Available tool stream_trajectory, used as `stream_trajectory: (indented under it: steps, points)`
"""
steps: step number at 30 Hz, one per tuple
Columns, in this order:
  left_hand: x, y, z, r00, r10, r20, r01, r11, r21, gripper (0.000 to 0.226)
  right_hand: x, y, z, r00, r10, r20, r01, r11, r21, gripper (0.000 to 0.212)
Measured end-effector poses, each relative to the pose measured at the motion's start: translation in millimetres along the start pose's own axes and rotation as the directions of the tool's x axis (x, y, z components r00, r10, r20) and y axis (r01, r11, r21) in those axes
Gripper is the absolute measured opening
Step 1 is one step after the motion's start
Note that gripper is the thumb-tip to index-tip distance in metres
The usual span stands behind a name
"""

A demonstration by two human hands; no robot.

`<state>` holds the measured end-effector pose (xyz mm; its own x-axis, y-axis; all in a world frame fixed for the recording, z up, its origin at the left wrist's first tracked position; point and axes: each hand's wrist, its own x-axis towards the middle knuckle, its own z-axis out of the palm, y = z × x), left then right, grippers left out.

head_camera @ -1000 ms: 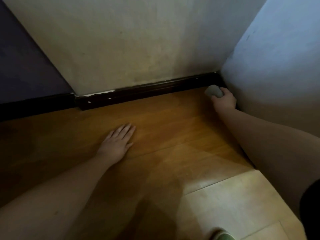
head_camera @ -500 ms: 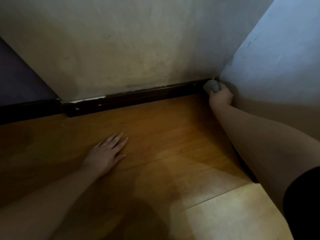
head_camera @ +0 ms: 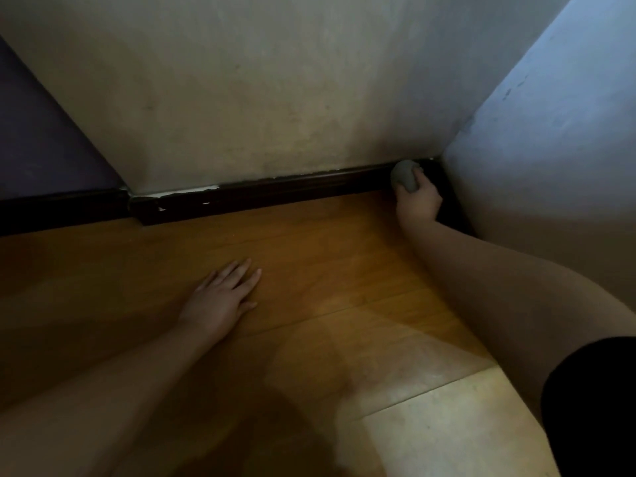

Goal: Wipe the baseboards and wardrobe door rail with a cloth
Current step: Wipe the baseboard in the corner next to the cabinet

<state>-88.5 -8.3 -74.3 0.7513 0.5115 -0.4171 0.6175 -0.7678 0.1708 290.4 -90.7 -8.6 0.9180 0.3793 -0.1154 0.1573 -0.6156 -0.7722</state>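
Note:
A dark brown baseboard (head_camera: 275, 192) runs along the foot of the pale wall to the corner at the right. My right hand (head_camera: 418, 201) grips a balled grey cloth (head_camera: 405, 175) and holds it against the baseboard just left of that corner. My left hand (head_camera: 220, 299) rests flat on the wooden floor, fingers straight and pointing toward the wall, well apart from the baseboard. No wardrobe door rail shows in this view.
A bluish wall (head_camera: 550, 132) closes the space on the right, with dark baseboard (head_camera: 454, 211) at its foot. The baseboard's left end (head_camera: 151, 204) is chipped, with white flecks. A purple wall (head_camera: 44, 149) stands at far left. Lighter floor (head_camera: 430, 425) lies near me.
My right hand lifted the cloth from the floor edge onto the baseboard by the corner, then slid it slightly left along it. My left hand stayed flat on the floor.

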Motion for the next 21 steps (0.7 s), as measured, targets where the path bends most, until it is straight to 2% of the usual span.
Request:
stream_trajectory:
  steps: [3, 9, 11, 14, 16, 19, 21]
  points:
    - [-2, 2, -2, 1.0, -0.006, 0.019, 0.005, 1.0, 0.008, 0.064, -26, -9, 24, 0.999, 0.015, 0.052, -0.018, 0.998, 0.055, 0.057]
    - [-4, 4, -6, 1.0, 0.003, 0.022, -0.003, 1.0, 0.003, 0.063, -78, -18, 63, 0.96, -0.053, 0.276, 0.015, 0.991, 0.136, 0.057]
    - [-5, 5, -7, 1.0, 0.003, 0.022, -0.003, 1.0, -0.003, 0.063, -82, -19, 64, 0.952, -0.086, 0.294, 0.051, 0.991, 0.125, 0.057]
    - [-3, 2, -11, 0.999, 0.019, 0.05, -0.019, 1.0, -0.006, 0.064, -79, -16, 55, 0.953, -0.159, 0.257, 0.152, 0.987, 0.049, 0.056]
    - [-1, -4, -15, 0.994, 0.043, 0.103, -0.042, 0.999, -0.013, 0.065, -76, -12, 50, 0.967, -0.177, 0.181, 0.178, 0.984, 0.012, 0.055]
    - [3, -11, -19, 0.984, 0.077, 0.158, -0.077, 0.997, -0.008, 0.068, -71, -14, 49, 0.995, -0.077, 0.056, 0.078, 0.997, -0.01, 0.054]
    - [4, -12, -19, 0.984, 0.08, 0.161, -0.08, 0.997, -0.007, 0.068, -72, -20, 54, 0.999, -0.024, 0.027, 0.026, 0.999, -0.047, 0.053]
